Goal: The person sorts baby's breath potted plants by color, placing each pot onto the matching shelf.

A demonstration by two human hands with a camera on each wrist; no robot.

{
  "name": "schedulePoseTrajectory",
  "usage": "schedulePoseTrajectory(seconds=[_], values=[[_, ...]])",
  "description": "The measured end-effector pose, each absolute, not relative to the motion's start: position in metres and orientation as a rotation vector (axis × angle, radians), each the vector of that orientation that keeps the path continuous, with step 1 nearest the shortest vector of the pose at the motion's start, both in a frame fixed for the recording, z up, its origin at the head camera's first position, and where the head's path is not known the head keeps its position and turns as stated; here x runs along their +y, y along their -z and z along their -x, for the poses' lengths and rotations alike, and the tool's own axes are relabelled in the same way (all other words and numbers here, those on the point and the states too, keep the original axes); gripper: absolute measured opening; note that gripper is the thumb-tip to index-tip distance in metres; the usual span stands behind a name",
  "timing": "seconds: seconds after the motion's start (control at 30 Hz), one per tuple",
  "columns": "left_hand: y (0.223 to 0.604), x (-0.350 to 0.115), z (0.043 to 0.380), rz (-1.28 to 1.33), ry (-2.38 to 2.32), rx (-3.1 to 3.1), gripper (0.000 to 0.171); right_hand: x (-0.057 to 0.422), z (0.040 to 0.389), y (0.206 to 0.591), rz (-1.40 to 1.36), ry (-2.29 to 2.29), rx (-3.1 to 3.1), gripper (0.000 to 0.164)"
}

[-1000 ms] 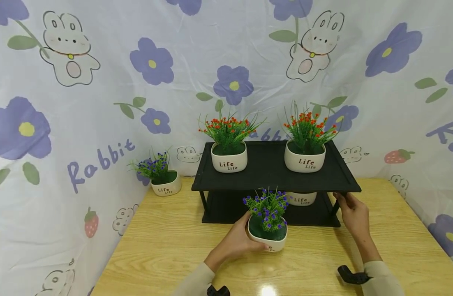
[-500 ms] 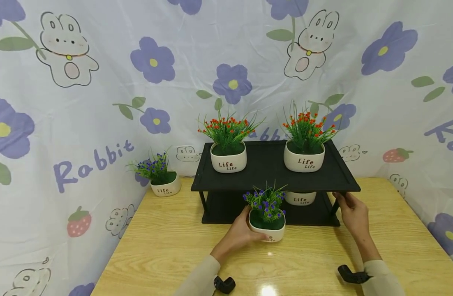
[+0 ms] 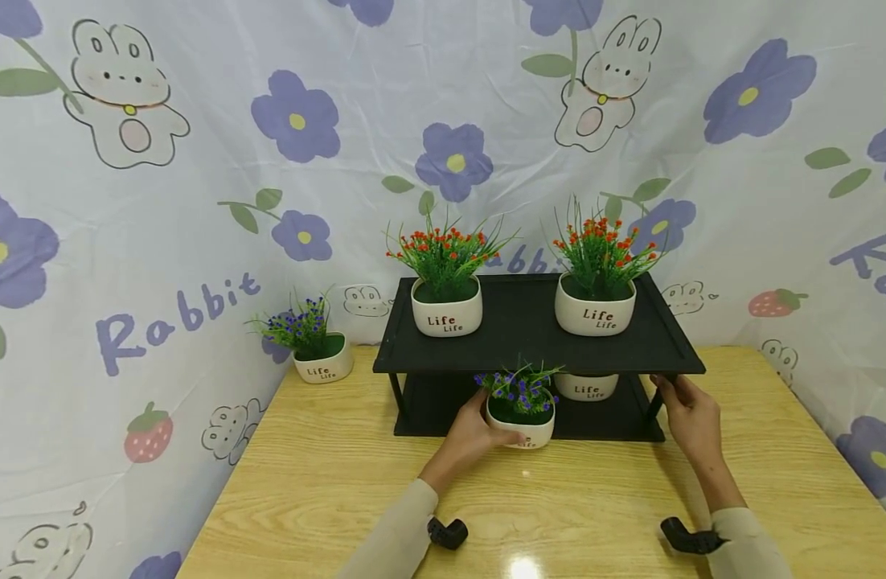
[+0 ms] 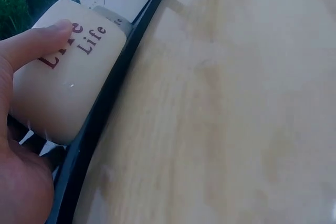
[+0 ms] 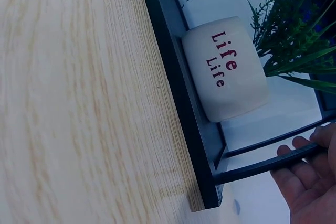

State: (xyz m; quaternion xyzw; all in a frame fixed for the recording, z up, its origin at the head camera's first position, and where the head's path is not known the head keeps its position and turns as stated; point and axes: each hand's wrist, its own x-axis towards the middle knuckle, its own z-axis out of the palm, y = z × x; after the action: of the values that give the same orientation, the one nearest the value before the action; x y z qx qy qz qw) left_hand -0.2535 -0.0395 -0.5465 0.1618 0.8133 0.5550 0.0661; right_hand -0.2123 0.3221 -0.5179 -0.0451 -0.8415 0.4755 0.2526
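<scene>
My left hand (image 3: 470, 433) grips a white flower pot (image 3: 537, 430) with purple flowers (image 3: 518, 392) by its left side, thumb across the "Life" lettering. The pot is at the front edge of the lower board of a black two-tier shelf (image 3: 515, 350). In the left wrist view, the pot's base is close to the shelf's edge rail (image 4: 105, 103); whether its weight rests there I cannot tell. My right hand (image 3: 692, 422) holds the shelf's front right post (image 5: 268, 167), with fingers curled round it. A second white pot (image 5: 226, 72) stands on the lower board, its plant mostly hidden in the head view.
Two white pots with red flowers, a left one (image 3: 446, 310) and a right one (image 3: 595, 310), stand on the upper board. Another pot with purple flowers (image 3: 323, 359) sits on the wooden table (image 3: 305, 498) at the back left. A printed curtain (image 3: 197, 201) hangs behind.
My left hand has carried the purple-flowered pot forward, away from me, from in front of the shelf to its lower board's edge. My right hand has stayed on the post.
</scene>
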Motion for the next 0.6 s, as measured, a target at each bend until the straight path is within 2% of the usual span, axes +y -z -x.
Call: schedulePoseTrajectory(seconds=[0.17, 0.4, 0.6], values=[[0.543, -0.035, 0.261, -0.454, -1.677, 2.450, 0.103, 0.322, 0.211, 0.517, 0.144, -1.282, -2.313, 0.040], [0.544, -0.030, 0.275, -0.436, -1.704, 2.466, 0.113, 0.322, 0.210, 0.516, 0.166, -1.275, -2.328, 0.042], [0.551, -0.028, 0.288, -0.447, -1.739, 2.495, 0.102, 0.322, 0.210, 0.517, 0.155, -1.282, -2.319, 0.042]])
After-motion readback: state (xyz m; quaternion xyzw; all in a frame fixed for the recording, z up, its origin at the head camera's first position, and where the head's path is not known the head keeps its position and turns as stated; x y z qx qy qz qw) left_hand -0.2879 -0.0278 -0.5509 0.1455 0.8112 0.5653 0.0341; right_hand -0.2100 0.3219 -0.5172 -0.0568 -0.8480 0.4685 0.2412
